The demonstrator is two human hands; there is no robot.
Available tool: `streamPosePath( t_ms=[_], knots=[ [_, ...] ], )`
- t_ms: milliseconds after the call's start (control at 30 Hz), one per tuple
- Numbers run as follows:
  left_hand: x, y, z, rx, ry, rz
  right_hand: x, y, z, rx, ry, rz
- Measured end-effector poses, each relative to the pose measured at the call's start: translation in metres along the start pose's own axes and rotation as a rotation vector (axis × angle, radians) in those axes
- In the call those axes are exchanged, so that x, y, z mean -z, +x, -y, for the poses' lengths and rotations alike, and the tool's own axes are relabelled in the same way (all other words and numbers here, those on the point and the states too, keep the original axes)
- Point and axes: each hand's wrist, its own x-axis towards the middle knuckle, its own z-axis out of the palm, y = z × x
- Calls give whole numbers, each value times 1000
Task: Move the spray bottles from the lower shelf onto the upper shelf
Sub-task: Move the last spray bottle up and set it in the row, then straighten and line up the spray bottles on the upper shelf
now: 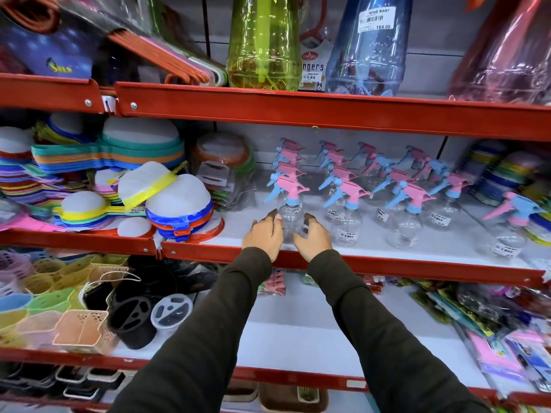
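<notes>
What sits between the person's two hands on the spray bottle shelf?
In the head view, one clear spray bottle with a pink and blue trigger stands between the left hand and the right hand. Both hands are open beside it.

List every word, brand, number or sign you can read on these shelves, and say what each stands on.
"NINE MART" and "189.00": white price sticker on the blue bottle.
"KAPTAN" and "ngers": hanger pack card, partly hidden.
"Solo", uncertain: dark blue packet.
Stickers on the spray bottles: too small and blurred to read.
</notes>
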Motion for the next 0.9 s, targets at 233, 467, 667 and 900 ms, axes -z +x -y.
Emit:
streamPosePath(
  t_ms=[233,467,667,900],
  knots=[
    [-4,-8,-2,55,-123,-32,0,-3,0,-1,0,49],
    [-5,-4,-5,63,-94,1,5,-5,0,28,-16,41],
    [-10,-22,-6,-47,-119,-235,14,-16,-1,110,85,-161],
    [-16,-46,-17,-229,-288,-462,25,-32,-3,190,256,-461]
  ],
)
